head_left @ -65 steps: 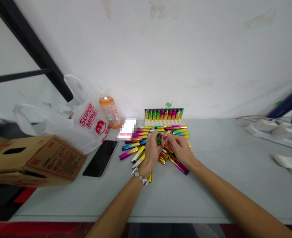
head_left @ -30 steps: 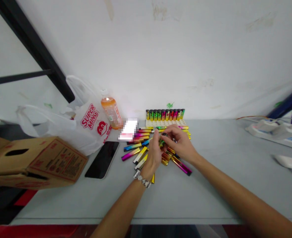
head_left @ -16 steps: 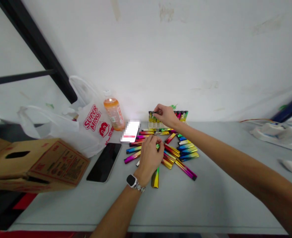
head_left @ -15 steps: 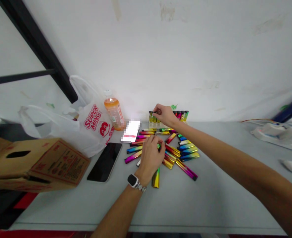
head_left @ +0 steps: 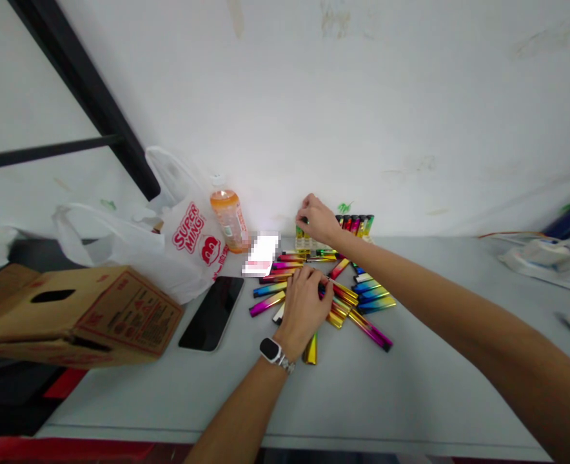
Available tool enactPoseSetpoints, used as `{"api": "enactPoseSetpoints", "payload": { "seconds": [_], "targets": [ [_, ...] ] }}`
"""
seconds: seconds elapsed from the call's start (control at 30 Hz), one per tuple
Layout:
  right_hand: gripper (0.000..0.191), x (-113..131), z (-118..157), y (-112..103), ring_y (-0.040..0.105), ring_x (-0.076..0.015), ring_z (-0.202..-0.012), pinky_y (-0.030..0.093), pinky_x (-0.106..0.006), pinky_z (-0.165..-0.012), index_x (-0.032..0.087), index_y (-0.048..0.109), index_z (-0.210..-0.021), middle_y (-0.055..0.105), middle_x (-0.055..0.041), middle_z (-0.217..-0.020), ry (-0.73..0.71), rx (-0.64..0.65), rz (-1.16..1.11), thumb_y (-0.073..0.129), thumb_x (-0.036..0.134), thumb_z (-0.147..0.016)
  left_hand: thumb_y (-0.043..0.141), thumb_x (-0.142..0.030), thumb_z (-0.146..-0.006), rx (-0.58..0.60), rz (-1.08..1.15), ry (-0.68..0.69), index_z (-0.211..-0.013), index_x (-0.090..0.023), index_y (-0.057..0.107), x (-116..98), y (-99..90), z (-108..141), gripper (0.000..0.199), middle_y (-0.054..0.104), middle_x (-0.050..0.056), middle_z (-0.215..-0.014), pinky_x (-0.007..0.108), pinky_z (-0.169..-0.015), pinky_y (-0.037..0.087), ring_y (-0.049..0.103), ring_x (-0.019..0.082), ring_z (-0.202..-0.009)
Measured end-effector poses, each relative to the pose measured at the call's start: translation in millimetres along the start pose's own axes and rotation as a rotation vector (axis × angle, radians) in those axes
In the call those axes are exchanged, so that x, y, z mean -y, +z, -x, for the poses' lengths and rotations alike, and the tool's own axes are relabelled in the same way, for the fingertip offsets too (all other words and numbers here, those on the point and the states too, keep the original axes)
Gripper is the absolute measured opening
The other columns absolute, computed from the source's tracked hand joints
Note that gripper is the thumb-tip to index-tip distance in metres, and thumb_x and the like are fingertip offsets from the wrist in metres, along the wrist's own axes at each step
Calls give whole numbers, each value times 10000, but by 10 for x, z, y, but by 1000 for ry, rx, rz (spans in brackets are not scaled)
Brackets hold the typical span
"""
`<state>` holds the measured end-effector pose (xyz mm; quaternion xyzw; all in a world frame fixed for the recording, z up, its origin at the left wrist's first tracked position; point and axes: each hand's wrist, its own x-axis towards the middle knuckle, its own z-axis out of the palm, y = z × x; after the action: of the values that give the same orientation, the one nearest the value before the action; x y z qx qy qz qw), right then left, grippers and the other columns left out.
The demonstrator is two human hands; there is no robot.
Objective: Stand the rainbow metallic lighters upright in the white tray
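"Did something just change over there?"

"Yes. The left hand (head_left: pixel 307 304) is palm-down over the loose lighters (head_left: pixel 268 303), fingers curled; a dark end (head_left: pixel 322 290) shows between thumb and forefinger, and I can't tell whether it's gripped. The right hand (head_left: pixel 320 220) was beside it a second ago, and now it's at the left end of the white rack (head_left: pixel 304 245), fingertips drawn together. Whether they pinch anything, I can't make out."

"What does that mean for the work?"

"It's split, I'd say: one hand with the lighters lying on the surface (head_left: pixel 140 399), the other with the upright lighters (head_left: pixel 354 224) standing in the rack behind."

"How many of everything, from the left?"

"One cardboard box (head_left: pixel 130 316), one plastic bag (head_left: pixel 188 245), one black phone (head_left: pixel 212 316), one orange bottle (head_left: pixel 231 219), one bright screen (head_left: pixel 262 254), unreadable, and one watch (head_left: pixel 269 348) on the left arm. Lying lighters, well over a dozen; they overlap and some are hidden, so no honest total."

"And the standing ones?"

"About five clear of the right arm, more at the left end, partly covered. One rack. Far right, one white power strip (head_left: pixel 550 258)."
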<state>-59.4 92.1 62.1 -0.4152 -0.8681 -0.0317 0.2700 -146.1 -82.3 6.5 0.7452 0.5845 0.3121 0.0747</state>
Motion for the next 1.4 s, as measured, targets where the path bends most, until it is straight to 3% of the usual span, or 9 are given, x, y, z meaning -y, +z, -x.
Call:
{"api": "enactPoseSetpoints", "payload": {
  "seconds": [0.17, 0.3, 0.37, 0.47, 0.67, 0.97, 1.13, 1.3, 1.4],
  "targets": [
    [320, 3, 110, -36, 492, -307, -1068, 406, -432, -921, 133, 753, -1064, 513, -185, -1127, -35, 31, 84, 495, 287, -953, 560, -219, -907, -10, 0, 1, -836, -208, 637, -4, -4, -1, 106, 616, 64, -946, 395, -868, 449, 577, 244, -987],
    [459, 7, 324, -97, 513, -282, -1032, 411, -408, -908, 155, 600, -1353, 480, -176, -1182, -17, 50, 69, 490, 166, -907, 555, -190, -891, -27, -11, 9, -823, -210, 637, -8, -4, 1, 109, 622, 67, -944, 405, -882, 457, 581, 251, -979],
    [484, -11, 491, -174, 534, -250, -992, 416, -378, -905, 153, 609, -1321, 483, -157, -1189, -45, 94, 30, 495, 100, -854, 553, -195, -891, -32, -17, 13, -819, -211, 636, -7, -2, 2, 112, 622, 65, -939, 402, -878, 461, 587, 249, -970],
    [371, -68, 793, -341, 542, -241, -1010, 414, -350, -913, 158, 696, -1112, 515, -123, -1152, -124, 237, -14, 557, 92, -774, 551, -203, -892, -28, -23, 15, -814, -209, 633, -10, -1, 2, 113, 622, 65, -930, 397, -867, 463, 592, 247, -966],
    [315, -152, 1228, -570, 520, -302, -1044, 388, -401, -916, 205, 730, -1025, 578, -122, -1090, -133, 474, 86, 685, 252, -716, 550, -212, -895, -33, -28, 24, -807, -206, 624, -24, 25, -11, 115, 623, 60, -921, 395, -866, 461, 579, 252, -964],
    [217, -223, 1237, -534, 547, -270, -1029, 343, -369, -900, 160, 688, -977, 653, -112, -1045, -120, 367, 103, 612, 287, -818, 543, -272, -919, -86, -14, 12, -786, -204, 613, -26, 31, -53, 164, 617, 67, -916, 391, -881, 463, 578, 251, -973],
    [116, -229, 1263, -533, 563, -270, -1002, 338, -367, -879, 177, 684, -834, 669, -102, -1021, -102, 425, 84, 643, 258, -761, 553, -281, -913, -84, -28, 13, -798, -201, 627, -60, 15, -96, 158, 618, 72, -925, 400, -890, 466, 583, 256, -968],
    [282, -232, 1196, -474, 601, -287, -950, 369, -379, -859, 158, 644, -1013, 684, -132, -993, -57, 438, 132, 639, 295, -766, 545, -277, -912, -89, -41, 31, -786, -195, 624, -96, -1, -234, 170, 638, 81, -925, 393, -882, 469, 596, 262, -974],
    [245, -228, 1161, -457, 612, -310, -958, 375, -402, -874, 156, 641, -1006, 689, -164, -991, -83, 466, 186, 584, 311, -825, 540, -272, -909, -100, -33, 27, -769, -198, 615, -131, 24, -377, 176, 635, 64, -873, 374, -839, 468, 604, 243, -896]
  ]
}}
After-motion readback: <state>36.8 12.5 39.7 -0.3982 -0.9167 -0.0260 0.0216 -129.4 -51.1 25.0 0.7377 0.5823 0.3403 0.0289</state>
